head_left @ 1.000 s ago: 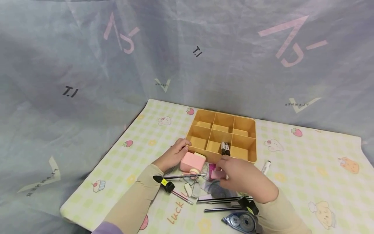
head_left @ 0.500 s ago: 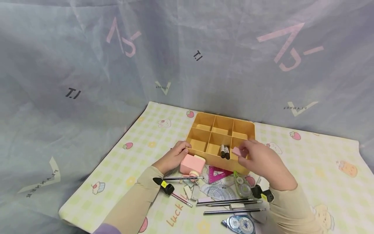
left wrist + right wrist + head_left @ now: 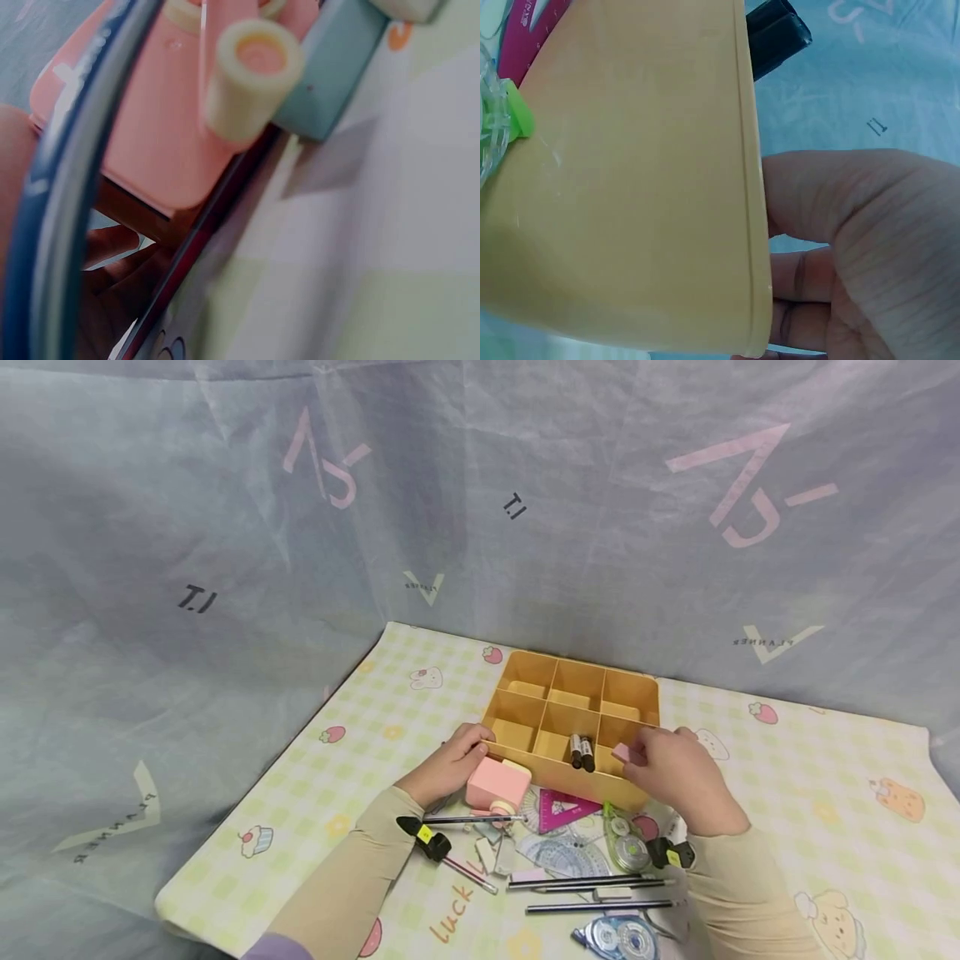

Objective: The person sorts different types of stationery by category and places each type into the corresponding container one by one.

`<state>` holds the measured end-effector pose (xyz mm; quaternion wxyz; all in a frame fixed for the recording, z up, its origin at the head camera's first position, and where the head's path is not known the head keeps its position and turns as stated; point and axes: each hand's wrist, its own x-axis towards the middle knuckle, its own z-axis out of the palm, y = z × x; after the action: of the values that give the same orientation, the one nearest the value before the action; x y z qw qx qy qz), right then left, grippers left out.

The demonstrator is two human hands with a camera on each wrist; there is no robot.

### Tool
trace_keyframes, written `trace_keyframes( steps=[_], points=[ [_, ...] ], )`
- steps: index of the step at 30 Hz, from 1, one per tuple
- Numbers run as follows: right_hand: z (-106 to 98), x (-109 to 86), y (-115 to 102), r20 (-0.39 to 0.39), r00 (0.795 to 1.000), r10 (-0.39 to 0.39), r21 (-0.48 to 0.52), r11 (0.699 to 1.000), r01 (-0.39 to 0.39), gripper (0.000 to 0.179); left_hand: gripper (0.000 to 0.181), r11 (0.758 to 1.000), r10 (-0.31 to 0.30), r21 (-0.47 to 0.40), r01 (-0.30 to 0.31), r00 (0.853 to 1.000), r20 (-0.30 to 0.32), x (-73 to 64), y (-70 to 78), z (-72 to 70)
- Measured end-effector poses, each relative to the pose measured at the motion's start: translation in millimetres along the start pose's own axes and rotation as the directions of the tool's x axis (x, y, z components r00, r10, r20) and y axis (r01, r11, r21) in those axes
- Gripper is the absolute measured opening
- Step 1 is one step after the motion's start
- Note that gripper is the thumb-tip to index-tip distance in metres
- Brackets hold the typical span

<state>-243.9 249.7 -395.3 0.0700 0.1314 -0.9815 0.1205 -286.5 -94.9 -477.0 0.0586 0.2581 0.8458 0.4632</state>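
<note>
Right hand [image 3: 681, 775] pinches pink eraser [image 3: 621, 753] at box's near-right compartment; can't tell if it's above the rim or just inside. Eraser hidden behind box wall in right wrist view. Left hand [image 3: 448, 764] grips box [image 3: 551, 767] at near-left corner, sharpener [image 3: 495, 783] just beside it. Two markers [image 3: 587, 754] lean on front wall in near-middle compartment. In front of box: magenta set square [image 3: 546, 812], green correction tape [image 3: 630, 853], pencils [image 3: 592, 907], blue correction tape [image 3: 621, 937].
</note>
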Motion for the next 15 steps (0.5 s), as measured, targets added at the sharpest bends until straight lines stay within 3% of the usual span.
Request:
trace_keyframes(
  steps=[7,15],
  points=[
    [4.0,0.9,4.4,0.043,0.999,0.029,0.028,0.999,-0.031,0.036,0.018,1.000,-0.002,0.011,0.002,1.000,-0.004,0.2,0.0,1.0],
    [4.1,4.7,4.6,0.160,0.985,0.072,0.104,0.991,-0.090,0.036,0.019,1.000,0.007,0.015,-0.007,1.000,-0.005,0.7,-3.0,1.1]
  ],
)
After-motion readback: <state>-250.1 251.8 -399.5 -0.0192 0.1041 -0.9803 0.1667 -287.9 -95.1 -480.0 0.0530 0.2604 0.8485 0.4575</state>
